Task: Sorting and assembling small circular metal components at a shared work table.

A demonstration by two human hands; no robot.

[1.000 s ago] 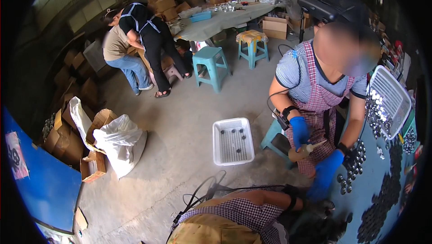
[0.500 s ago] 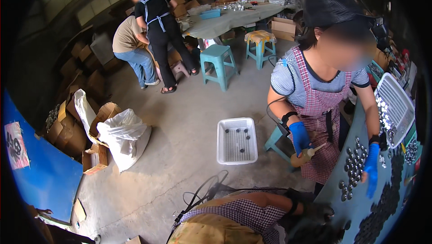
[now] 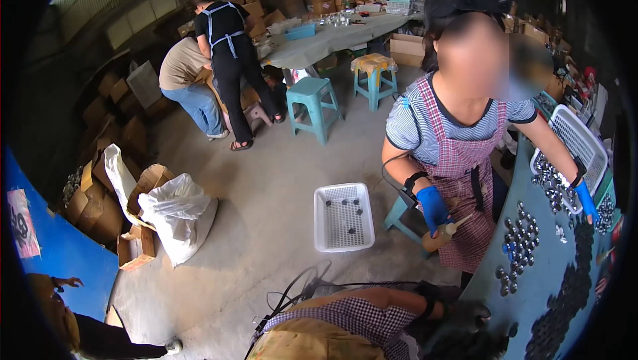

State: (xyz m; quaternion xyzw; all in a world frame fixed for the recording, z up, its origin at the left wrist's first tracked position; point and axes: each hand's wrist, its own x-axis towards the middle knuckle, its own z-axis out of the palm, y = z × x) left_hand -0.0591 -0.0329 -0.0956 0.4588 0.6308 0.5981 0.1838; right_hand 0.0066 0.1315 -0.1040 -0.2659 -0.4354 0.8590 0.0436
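My left arm, in a checked sleeve with a black wristband, reaches rightward along the lower edge. My left hand (image 3: 469, 315), in a dark grey glove, is at the edge of the blue-green table (image 3: 488, 287). It is dim there, and I cannot make out whether the fingers hold anything. Close by on the table are shiny round metal pieces (image 3: 522, 244) and a long spread of black round pieces (image 3: 565, 293). My right hand is not in view.
Across the table corner, a co-worker in blue gloves holds a squeeze bottle (image 3: 436, 237) and reaches beside a tilted white basket (image 3: 578, 141). A white crate (image 3: 344, 217) with several dark pieces is on the floor. Stools (image 3: 314, 104), white sacks (image 3: 176, 210) and other people are farther off.
The view has shifted slightly. The co-worker's free hand has moved from beside the shiny pieces to near the basket. A person at the lower left has come farther into view.
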